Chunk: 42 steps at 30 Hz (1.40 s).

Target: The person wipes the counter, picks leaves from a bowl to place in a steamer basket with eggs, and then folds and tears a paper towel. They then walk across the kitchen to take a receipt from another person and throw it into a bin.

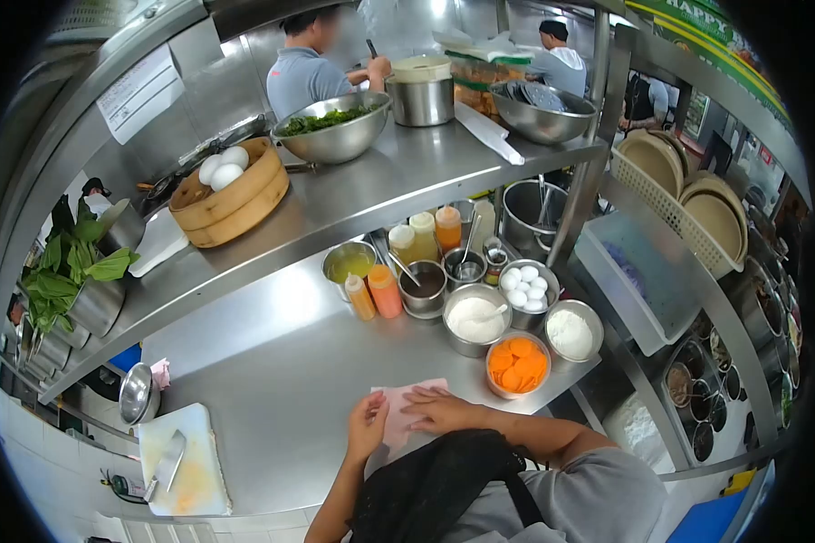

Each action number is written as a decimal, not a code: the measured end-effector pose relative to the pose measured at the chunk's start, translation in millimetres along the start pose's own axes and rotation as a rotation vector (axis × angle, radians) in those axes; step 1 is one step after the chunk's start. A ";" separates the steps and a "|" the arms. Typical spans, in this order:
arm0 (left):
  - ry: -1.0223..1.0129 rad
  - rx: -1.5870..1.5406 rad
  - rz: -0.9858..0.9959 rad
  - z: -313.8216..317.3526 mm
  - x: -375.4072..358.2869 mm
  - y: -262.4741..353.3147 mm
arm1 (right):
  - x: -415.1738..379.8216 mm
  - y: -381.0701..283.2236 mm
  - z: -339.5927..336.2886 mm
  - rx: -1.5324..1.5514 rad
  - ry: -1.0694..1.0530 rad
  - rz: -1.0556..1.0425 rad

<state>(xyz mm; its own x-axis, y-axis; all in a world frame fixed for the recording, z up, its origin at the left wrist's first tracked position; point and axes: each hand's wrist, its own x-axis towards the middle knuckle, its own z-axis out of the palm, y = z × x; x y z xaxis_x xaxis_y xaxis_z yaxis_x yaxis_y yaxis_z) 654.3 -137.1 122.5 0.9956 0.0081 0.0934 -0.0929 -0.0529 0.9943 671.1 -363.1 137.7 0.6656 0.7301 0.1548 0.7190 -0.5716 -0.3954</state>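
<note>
A pink cloth (403, 395) lies on the steel counter just in front of my body. My right hand (439, 410) rests flat on it, fingers stretched out and somewhat apart. At the cloth's left edge is my left hand (368, 423), its fingers curled together; whether they grip the cloth or something small cannot be made out. Nearest to my right hand stands a round container of orange slices (518, 365). Off to the left, a cleaver (167, 463) lies on a stained white cutting board (210, 452).
Behind the orange slices are bowls of white powder (476, 320), a bowl of eggs (524, 288) and sauce bottles (385, 291). The raised shelf (335, 210) crosses ahead, bearing a bamboo steamer (235, 204) and a bowl of greens (333, 127). Other people (310, 72) work beyond it.
</note>
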 end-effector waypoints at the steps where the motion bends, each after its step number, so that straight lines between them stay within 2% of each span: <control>1: -0.021 -0.015 -0.001 -5.1 -1.9 -5.7 | 5.4 5.5 -14.8 0.103 -0.042 -0.076; 2: -0.041 -0.026 -0.006 -11.9 0.6 -7.9 | 11.9 8.7 -31.6 0.212 -0.085 -0.152; 3: -0.042 -0.027 -0.006 -19.9 3.4 -8.4 | 17.4 2.9 -69.9 0.391 -0.106 -0.110; 4: -0.049 -0.117 -0.119 -29.6 2.1 -8.4 | 20.8 -10.0 -121.4 0.579 -0.129 -0.058; 5: -0.057 -0.210 -0.232 -38.1 1.1 -9.1 | 23.0 -21.9 -167.9 0.506 -0.015 -0.072; 6: -0.065 -0.214 -0.236 -47.6 0.7 -9.3 | 25.3 -34.5 -216.5 0.424 0.099 -0.087; 8: -0.162 -0.725 -0.382 -68.7 -1.3 -9.5 | 24.7 -49.6 -295.0 0.303 0.418 -0.114; 9: -0.168 -0.726 -0.380 -75.9 -2.5 -17.6 | 23.0 -58.9 -334.1 0.120 0.560 -0.153; 11: -0.135 -1.094 -0.424 -86.0 -7.0 -39.6 | 28.6 -62.7 -393.5 -0.032 0.782 -0.140; 12: -0.134 -1.098 -0.422 -88.4 -7.7 -40.8 | 40.1 -54.6 -417.2 -0.043 0.878 -0.160; 13: -0.137 -1.153 -0.404 -90.2 -7.9 -40.7 | 49.3 -47.5 -445.4 -0.275 0.911 -0.130; 16: -0.155 -1.186 -0.382 -90.0 -8.8 -41.7 | 85.9 -16.8 -514.0 -0.462 0.834 0.116; 19: -0.170 -1.151 -0.382 -88.9 -6.2 -42.2 | 119.2 38.4 -569.5 -0.651 0.726 0.128; 21: -0.159 -1.140 -0.384 -90.6 -8.6 -44.3 | 132.8 57.1 -587.4 -0.809 0.652 0.367; 22: -0.146 -1.145 -0.380 -91.5 -8.1 -46.1 | 137.3 58.4 -591.5 -0.807 0.656 0.354; 24: -0.120 -1.157 -0.364 -92.8 -9.9 -50.8 | 147.1 61.5 -597.7 -0.767 0.560 0.567; 25: -0.122 -1.162 -0.358 -93.1 -9.7 -51.8 | 150.6 67.5 -598.7 -0.767 0.562 0.551; 27: -0.116 -1.182 -0.339 -93.7 -8.1 -52.7 | 158.2 83.8 -601.2 -0.954 0.440 0.554; 29: -0.119 -1.122 -0.351 -92.2 -8.8 -52.4 | 163.5 94.8 -608.6 -1.003 0.320 0.542; 32: -0.131 -1.124 -0.340 -91.9 -8.9 -50.7 | 172.0 130.2 -624.7 -1.041 0.248 0.530; 34: -0.124 -1.134 -0.344 -91.5 -6.8 -47.2 | 173.7 142.3 -627.0 -0.920 0.498 0.536; 35: -0.122 -1.129 -0.363 -92.4 -7.1 -45.5 | 175.4 140.5 -627.1 -0.921 0.497 0.531; 38: -0.129 -1.141 -0.388 -93.6 -5.8 -42.0 | 176.3 121.4 -621.6 -0.949 0.771 0.375; 39: -0.130 -1.140 -0.392 -93.8 -3.9 -42.1 | 180.0 112.2 -616.3 -0.948 0.768 0.379; 41: -0.143 -1.145 -0.397 -93.5 -4.3 -46.8 | 184.9 86.0 -595.8 -0.923 0.704 0.215; 42: -0.146 -1.145 -0.408 -93.7 -4.8 -47.4 | 185.9 64.9 -582.1 -0.910 0.605 0.244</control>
<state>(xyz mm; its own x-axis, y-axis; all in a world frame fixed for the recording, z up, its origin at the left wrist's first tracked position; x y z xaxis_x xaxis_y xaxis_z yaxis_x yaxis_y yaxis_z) 652.7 -41.0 79.8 0.9396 -0.2972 -0.1696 0.3419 0.8369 0.4275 957.9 -482.5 667.9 0.6181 0.4001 0.6766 0.2691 -0.9165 0.2961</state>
